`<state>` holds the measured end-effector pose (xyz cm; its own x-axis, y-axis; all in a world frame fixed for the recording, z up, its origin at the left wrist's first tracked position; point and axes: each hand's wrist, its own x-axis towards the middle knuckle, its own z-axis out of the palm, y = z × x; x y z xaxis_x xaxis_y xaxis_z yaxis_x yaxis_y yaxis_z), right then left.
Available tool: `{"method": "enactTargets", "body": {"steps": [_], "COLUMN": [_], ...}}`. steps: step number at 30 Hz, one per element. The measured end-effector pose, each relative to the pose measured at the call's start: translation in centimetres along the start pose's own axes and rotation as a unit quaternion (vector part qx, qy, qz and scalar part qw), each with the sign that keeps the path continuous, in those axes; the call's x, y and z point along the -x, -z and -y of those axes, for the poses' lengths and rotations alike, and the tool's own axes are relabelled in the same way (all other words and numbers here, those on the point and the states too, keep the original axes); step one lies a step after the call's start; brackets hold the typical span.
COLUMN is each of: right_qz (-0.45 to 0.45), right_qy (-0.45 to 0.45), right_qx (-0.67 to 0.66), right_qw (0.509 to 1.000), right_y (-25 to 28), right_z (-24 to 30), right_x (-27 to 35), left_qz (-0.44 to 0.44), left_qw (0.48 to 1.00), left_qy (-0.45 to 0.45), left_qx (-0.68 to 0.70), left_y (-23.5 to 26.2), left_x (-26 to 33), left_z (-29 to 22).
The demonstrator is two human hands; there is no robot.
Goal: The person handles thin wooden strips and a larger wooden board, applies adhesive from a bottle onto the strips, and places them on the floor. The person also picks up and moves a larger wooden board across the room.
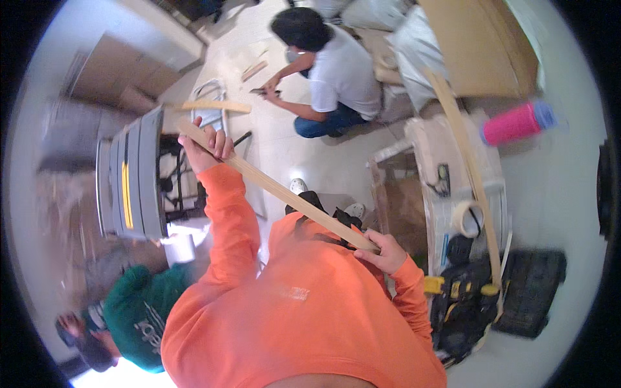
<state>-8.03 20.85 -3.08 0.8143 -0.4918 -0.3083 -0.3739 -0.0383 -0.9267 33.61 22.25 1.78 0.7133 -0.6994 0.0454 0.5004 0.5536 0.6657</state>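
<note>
A long, flat light-wood strip [284, 194] slants across in front of my orange sweatshirt, from upper left to lower right. My left hand [206, 145], reaching forward, has its fingers wrapped round the far end. Close to my body, my right hand [384, 251] grips the near end between thumb and fingers. Beyond my left hand another wood piece [217, 105] lies across a light metal frame [213, 94].
Ahead squats a person in a white shirt [343, 74], holding a tool. Someone in green [145, 313] is at lower left, near a grey folding workbench [132, 174]. Rightward are a long strip [466, 149], tape roll [467, 218], pink roll [514, 125] and black case [533, 291].
</note>
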Motion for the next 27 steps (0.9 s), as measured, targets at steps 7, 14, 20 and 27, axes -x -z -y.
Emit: {"method": "enactTargets", "body": {"steps": [7,14,20,27], "right_qz": [0.155,0.235,0.233,0.045], "right_qy": [-0.014,-0.043,-0.018,0.164], "right_qx": [0.008,-0.135,0.031,0.262], "right_qw": [0.988,0.962,0.972,0.950], "right_y": [-2.4,-8.3,-15.5,-25.4], "right_z": [3.0,7.1,11.1,15.3], "right_x": [-8.1,-18.4,-31.7,-48.8], "left_qz": [-0.094,-0.139,-0.060,-0.109], "left_qw": [0.984,0.971,0.975,0.964], "left_qy": [-0.145,-0.181,-0.172,-0.190], "left_qx": [-0.044,0.074,0.130,0.148], "left_y": [8.0,18.7,28.5,34.8], "left_x": [0.0,-5.0,-15.6,-30.2], "left_z": [-8.5,-15.2,-19.5,-31.2]}}
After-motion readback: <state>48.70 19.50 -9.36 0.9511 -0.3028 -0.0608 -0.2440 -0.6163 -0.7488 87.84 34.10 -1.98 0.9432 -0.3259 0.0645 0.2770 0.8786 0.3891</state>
